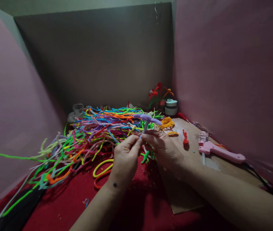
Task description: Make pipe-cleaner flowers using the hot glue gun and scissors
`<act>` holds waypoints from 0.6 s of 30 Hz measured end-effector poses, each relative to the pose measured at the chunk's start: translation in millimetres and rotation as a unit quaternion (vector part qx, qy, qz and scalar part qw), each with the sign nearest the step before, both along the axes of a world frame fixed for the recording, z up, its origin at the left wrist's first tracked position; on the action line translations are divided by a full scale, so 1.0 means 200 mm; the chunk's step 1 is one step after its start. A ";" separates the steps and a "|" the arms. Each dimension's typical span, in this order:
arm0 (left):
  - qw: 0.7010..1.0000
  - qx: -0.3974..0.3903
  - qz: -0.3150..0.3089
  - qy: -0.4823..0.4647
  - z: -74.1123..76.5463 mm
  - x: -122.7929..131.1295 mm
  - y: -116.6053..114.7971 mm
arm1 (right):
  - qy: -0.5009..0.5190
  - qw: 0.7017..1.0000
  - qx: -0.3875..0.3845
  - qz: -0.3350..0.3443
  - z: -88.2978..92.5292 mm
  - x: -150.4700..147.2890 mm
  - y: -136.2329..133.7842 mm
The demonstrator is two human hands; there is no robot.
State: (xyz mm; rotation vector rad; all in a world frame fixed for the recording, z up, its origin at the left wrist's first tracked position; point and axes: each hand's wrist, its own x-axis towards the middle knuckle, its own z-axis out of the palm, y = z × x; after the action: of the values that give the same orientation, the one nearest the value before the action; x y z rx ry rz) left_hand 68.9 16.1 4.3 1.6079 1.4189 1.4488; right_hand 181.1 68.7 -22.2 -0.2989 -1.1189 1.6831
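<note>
A purple pipe-cleaner flower stands upright between my hands, its petals spread at the top of a purple stem. My left hand pinches the lower stem between thumb and forefinger. Pressed close beside it, my right hand also has its fingers closed on the stem; its fingertips are partly hidden. Just behind the flower lies a big heap of multicoloured pipe cleaners. Green pipe-cleaner pieces show under my hands.
A pink glue gun rests on a cardboard sheet at right, near a red pipe-cleaner piece and orange ones. Behind are red flowers and a stacked pale container. Scissors with yellow and red handles lie on the red cloth.
</note>
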 end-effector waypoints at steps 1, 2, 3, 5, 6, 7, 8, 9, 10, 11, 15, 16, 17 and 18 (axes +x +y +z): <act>1.000 0.011 0.008 0.010 0.00 0.00 0.00 | -0.001 1.000 -0.007 -0.002 0.01 0.00 -0.01; 0.999 0.022 0.014 0.019 -0.01 0.01 -0.01 | -0.001 1.000 -0.011 -0.003 0.02 0.00 -0.01; 0.999 0.033 0.017 0.028 -0.01 0.01 -0.01 | 0.001 1.000 -0.011 -0.002 0.03 0.00 -0.02; 0.998 0.053 0.017 0.042 -0.01 0.01 -0.02 | 0.012 1.000 -0.001 0.005 0.05 0.00 -0.04; 0.997 0.061 0.018 0.049 -0.01 0.02 -0.03 | 0.017 1.000 0.003 0.009 0.05 0.00 -0.04; 0.996 0.067 0.018 0.054 -0.01 0.02 -0.03 | 0.022 1.000 0.004 0.010 0.06 0.00 -0.05; 0.996 0.072 0.018 0.055 -0.01 0.02 -0.03 | 0.025 1.000 0.001 0.011 0.06 0.00 -0.05; 0.996 0.075 0.016 0.051 -0.01 0.02 -0.03 | 0.028 1.000 -0.004 0.010 0.06 0.00 -0.05; 0.996 0.074 0.014 0.043 -0.01 0.03 -0.04 | 0.029 1.000 -0.008 0.010 0.06 0.00 -0.05; 0.997 0.071 0.010 0.031 -0.01 0.03 -0.03 | 0.027 1.000 -0.011 0.009 0.05 0.00 -0.05; 0.999 0.022 -0.015 -0.038 0.00 0.02 -0.02 | 0.007 1.000 -0.021 0.011 0.03 0.01 -0.02; 0.998 0.006 -0.025 -0.058 0.00 0.02 -0.01 | 0.000 1.000 -0.019 0.016 0.03 0.02 -0.02; 0.996 -0.007 -0.034 -0.078 0.00 0.01 -0.01 | -0.006 1.000 -0.017 0.023 0.03 0.02 -0.01; 0.994 -0.018 -0.043 -0.098 0.01 0.00 0.00 | -0.011 0.999 -0.014 0.029 0.03 0.03 -0.01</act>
State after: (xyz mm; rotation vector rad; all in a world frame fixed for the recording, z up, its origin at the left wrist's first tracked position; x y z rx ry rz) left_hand 69.7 15.7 5.3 1.4428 1.2432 1.4774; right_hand 186.3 66.8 -15.9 -0.3058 -1.1315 1.7515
